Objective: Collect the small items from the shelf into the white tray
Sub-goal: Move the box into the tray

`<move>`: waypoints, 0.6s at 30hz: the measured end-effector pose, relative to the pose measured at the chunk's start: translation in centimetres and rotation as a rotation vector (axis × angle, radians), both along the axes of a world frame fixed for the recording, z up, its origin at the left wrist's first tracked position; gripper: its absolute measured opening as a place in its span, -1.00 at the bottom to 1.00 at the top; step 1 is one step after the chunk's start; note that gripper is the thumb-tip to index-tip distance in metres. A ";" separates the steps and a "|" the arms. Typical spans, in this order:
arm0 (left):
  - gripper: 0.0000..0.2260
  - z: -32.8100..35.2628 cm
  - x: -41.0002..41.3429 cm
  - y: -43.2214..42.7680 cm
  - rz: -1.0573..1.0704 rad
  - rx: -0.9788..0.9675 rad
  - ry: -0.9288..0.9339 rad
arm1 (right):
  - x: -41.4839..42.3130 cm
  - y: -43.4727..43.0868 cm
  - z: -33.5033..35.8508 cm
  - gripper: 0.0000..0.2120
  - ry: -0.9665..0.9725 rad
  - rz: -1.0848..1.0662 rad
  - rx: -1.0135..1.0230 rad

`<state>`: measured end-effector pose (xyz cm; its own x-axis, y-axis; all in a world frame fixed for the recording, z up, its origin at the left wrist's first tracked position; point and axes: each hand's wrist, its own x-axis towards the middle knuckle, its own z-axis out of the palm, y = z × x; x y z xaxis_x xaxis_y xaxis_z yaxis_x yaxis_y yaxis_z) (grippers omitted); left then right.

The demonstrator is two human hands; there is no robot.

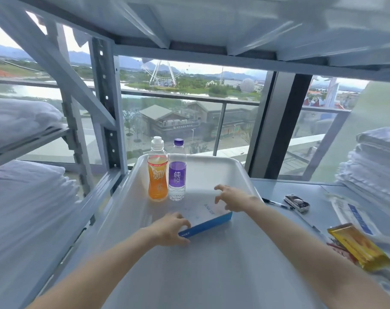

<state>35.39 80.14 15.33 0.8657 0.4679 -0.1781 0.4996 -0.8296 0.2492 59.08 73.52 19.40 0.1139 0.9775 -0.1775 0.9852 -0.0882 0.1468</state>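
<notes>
While the left hand grips the Anker box at its near corner and the empty right hand hovers half open, lay it flat in the white tray's middle.

Two arms noted, one person. Left hand and right hand were bare. Left forearm was uncovered along all its visible length, wrist down to the lower frame edge; right forearm the same. Both forearms looked slim and smooth, stretched long by the wide lens. Nails were too blurred to judge. Arm outlines were soft with blur near the frame bottom.
</notes>
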 end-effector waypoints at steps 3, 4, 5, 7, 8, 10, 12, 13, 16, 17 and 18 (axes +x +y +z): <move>-0.55 -0.1 0.7 0.3 0.020 0.026 -0.018 | 0.2 0.1 0.4 -0.60 0.046 -0.084 0.099; -0.55 -0.1 0.9 0.5 0.012 0.034 -0.019 | 0.1 0.0 0.4 -0.59 0.069 -0.090 0.052; -0.54 -0.1 1.1 0.8 -0.007 0.051 -0.019 | 0.0 -0.2 0.3 -0.60 0.075 -0.083 -0.018; -0.49 -0.1 1.2 1.2 -0.041 0.114 -0.011 | -0.6 -0.7 -0.3 -0.58 0.037 -0.057 -0.136; -0.46 -0.1 1.2 1.5 -0.053 0.150 -0.011 | -0.9 -0.9 -0.6 -0.57 0.011 -0.058 -0.167; -0.42 -0.2 1.2 2.2 -0.068 0.197 -0.024 | -1.4 -1.2 -1.2 -0.57 -0.006 -0.083 -0.196; -0.39 -0.2 1.3 2.9 -0.063 0.208 -0.047 | -1.8 -1.3 -1.5 -0.61 -0.005 -0.123 -0.215; -0.37 -0.2 1.4 3.1 -0.054 0.197 -0.055 | -2.0 -1.4 -1.6 -0.62 -0.009 -0.146 -0.220; -0.39 -0.1 2.0 3.4 -0.036 0.125 -0.052 | -2.4 -1.4 -1.7 -0.65 -0.020 -0.212 -0.219; -0.41 0.1 2.1 3.4 -0.040 0.100 -0.049 | -2.4 -1.3 -1.7 -0.66 -0.019 -0.237 -0.217; -0.43 0.2 2.3 3.4 -0.053 0.082 -0.052 | -2.4 -1.2 -1.8 -0.67 -0.015 -0.266 -0.206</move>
